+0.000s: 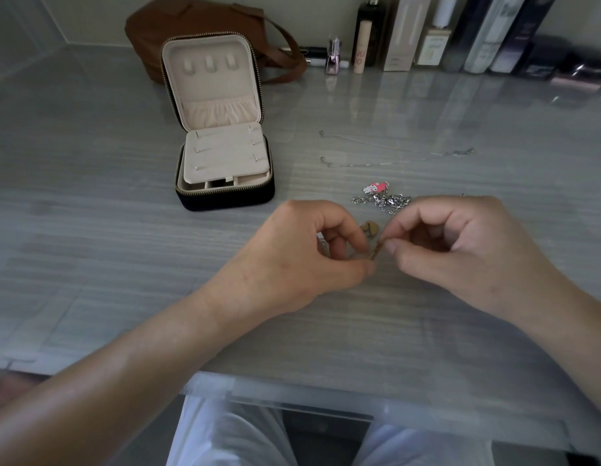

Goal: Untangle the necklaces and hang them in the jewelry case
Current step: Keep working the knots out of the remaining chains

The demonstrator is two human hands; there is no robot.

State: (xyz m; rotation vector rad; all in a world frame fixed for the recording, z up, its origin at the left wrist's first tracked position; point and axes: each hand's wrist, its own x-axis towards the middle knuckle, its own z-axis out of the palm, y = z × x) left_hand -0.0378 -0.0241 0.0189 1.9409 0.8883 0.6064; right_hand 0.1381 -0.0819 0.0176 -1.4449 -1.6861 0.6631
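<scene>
My left hand (302, 257) and my right hand (460, 243) meet over the grey table, both pinching a bunched gold chain (376, 252) between thumb and fingertips. Its gold heart pendant (369, 228) hangs just behind my fingers. A tangled silver chain (384, 200) with a pink charm (374, 187) lies just beyond my right hand. Two thin silver necklaces (393, 153) are stretched out further back. The open jewelry case (221, 136) stands at the left, its lid upright with three empty hooks (210, 63).
A brown bag (198, 25) sits behind the case. Bottles, boxes and cosmetics (443, 35) line the back wall at the right. The table's front edge (292, 388) runs just above my lap.
</scene>
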